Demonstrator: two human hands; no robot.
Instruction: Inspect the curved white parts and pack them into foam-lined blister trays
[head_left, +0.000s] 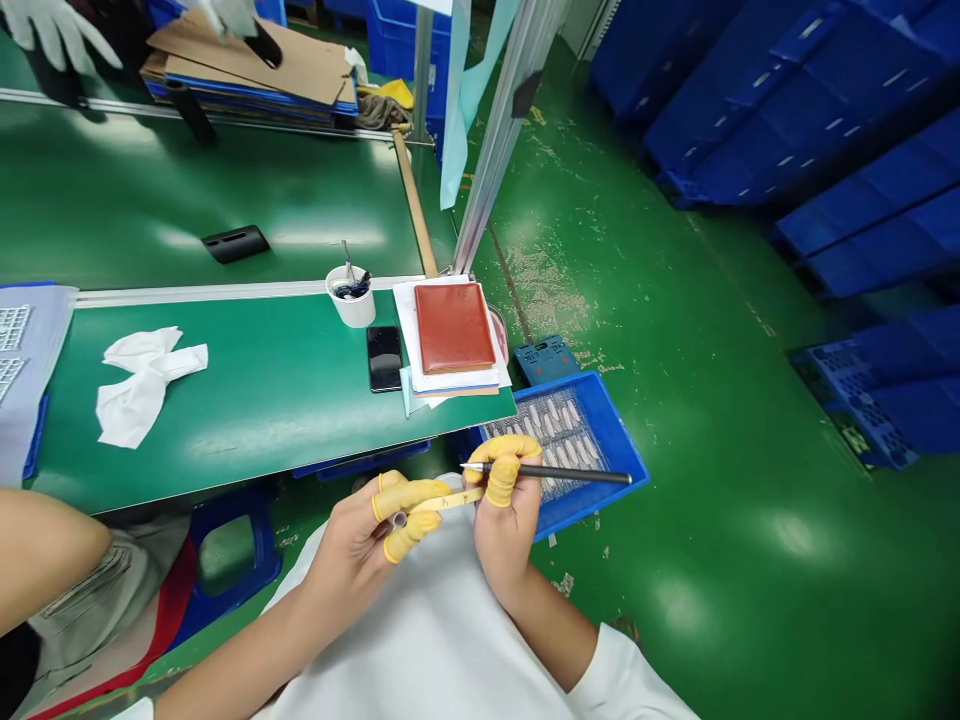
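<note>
A pale strip is being pinched in the grip of the left hand, near the worktop. A black pen is being pinched by the right hand, near a blue bin.

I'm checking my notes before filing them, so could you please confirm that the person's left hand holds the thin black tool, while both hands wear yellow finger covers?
One detail is wrong: the head view shows the thin black tool in the right hand, not the left hand. Both hands do wear yellow finger covers.
</note>
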